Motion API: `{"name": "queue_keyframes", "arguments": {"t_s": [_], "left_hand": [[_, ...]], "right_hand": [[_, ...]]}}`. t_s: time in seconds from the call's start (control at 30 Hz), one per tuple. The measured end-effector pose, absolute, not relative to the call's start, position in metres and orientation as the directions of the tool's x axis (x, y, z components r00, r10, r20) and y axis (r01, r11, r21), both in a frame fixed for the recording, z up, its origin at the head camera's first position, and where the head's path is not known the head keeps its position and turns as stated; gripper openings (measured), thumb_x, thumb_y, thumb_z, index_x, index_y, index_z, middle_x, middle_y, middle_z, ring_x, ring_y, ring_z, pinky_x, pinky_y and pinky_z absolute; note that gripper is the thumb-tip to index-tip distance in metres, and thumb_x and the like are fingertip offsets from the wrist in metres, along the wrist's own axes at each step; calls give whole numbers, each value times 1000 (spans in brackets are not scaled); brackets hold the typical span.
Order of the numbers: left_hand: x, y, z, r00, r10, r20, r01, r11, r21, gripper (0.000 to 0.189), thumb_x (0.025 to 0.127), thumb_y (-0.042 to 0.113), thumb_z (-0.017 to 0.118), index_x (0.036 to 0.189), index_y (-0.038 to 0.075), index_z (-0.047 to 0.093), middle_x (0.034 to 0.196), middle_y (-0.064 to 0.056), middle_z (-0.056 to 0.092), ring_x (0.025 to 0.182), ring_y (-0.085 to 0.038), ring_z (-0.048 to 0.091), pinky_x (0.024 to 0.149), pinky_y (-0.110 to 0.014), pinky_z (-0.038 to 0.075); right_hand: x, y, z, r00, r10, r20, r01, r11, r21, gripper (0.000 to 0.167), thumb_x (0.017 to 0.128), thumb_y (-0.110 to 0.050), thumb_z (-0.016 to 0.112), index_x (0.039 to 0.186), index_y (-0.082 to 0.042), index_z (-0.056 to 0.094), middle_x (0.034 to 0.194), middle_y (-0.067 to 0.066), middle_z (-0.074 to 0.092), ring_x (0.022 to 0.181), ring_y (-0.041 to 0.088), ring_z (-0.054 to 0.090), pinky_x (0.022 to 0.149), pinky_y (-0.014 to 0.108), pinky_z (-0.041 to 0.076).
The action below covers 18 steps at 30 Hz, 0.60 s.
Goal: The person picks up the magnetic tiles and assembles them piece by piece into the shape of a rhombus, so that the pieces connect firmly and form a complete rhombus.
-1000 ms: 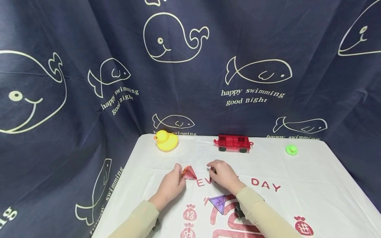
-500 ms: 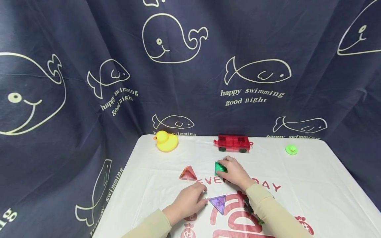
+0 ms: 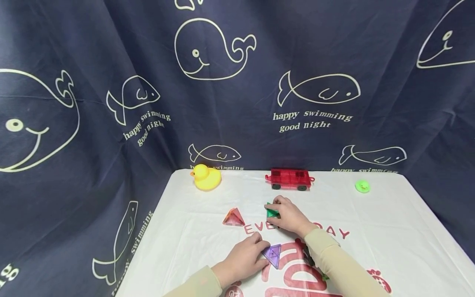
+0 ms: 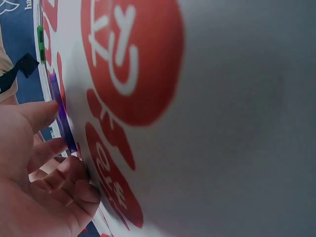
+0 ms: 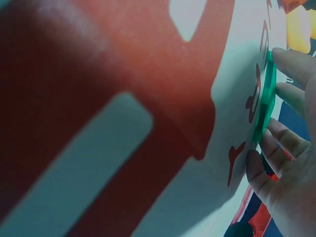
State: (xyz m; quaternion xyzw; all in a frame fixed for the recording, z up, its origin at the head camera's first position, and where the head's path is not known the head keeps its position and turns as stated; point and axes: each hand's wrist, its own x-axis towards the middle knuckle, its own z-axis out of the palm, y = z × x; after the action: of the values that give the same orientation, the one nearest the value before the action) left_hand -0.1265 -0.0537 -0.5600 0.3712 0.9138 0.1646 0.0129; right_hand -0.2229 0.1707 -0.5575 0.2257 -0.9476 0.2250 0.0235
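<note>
A flat purple triangle magnetic tile [image 3: 272, 255] lies on the white cloth. My left hand [image 3: 243, 256] pinches its left side between thumb and fingers; the tile's purple edge [image 4: 63, 116] shows beside the thumb in the left wrist view. Farther back, my right hand [image 3: 291, 216] holds a green magnetic tile [image 3: 272, 211] by its edges, with the palm side covering part of it. The right wrist view shows this green tile low against the cloth, fingertips along its edge. Left of the right hand stands a small pyramid of red and orange tiles [image 3: 233, 217], touched by neither hand.
At the back edge of the table [image 3: 182, 206] sit a yellow rubber duck [image 3: 206, 177], a red toy wagon [image 3: 290, 179] and a small light-green duck [image 3: 362, 186]. A small green piece [image 3: 325, 277] peeks out by the right forearm. A dark-blue printed curtain [image 3: 237, 119] hangs behind.
The left hand let go of the red-orange pyramid and came nearer and right to the purple tile. The right hand moved slightly right; the green tile now shows on the cloth beneath it.
</note>
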Motion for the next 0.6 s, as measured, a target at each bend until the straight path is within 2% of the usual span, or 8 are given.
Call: {"name": "queue_keyframes", "arguments": {"t_s": [0.4, 0.6], "left_hand": [[-123, -48, -562, -734, 663, 146, 672, 678, 299, 32, 94, 35, 77, 121, 18, 71, 101, 9, 51, 79, 0, 48, 70, -20, 47], [-125, -44, -562, -754, 646, 122, 648, 698, 305, 28, 94, 35, 78, 116, 19, 73, 99, 10, 52, 78, 1, 49, 71, -20, 48]], "right_hand": [[-221, 170, -557, -894, -424, 143, -444, 800, -404, 47, 88, -29, 85, 131, -15, 74, 116, 6, 58, 101, 24, 54, 94, 48, 50], [-222, 170, -557, -893, -427, 141, -445, 798, -406, 46, 88, -28, 85, 130, -14, 75, 116, 7, 59, 102, 26, 55, 95, 48, 49]]}}
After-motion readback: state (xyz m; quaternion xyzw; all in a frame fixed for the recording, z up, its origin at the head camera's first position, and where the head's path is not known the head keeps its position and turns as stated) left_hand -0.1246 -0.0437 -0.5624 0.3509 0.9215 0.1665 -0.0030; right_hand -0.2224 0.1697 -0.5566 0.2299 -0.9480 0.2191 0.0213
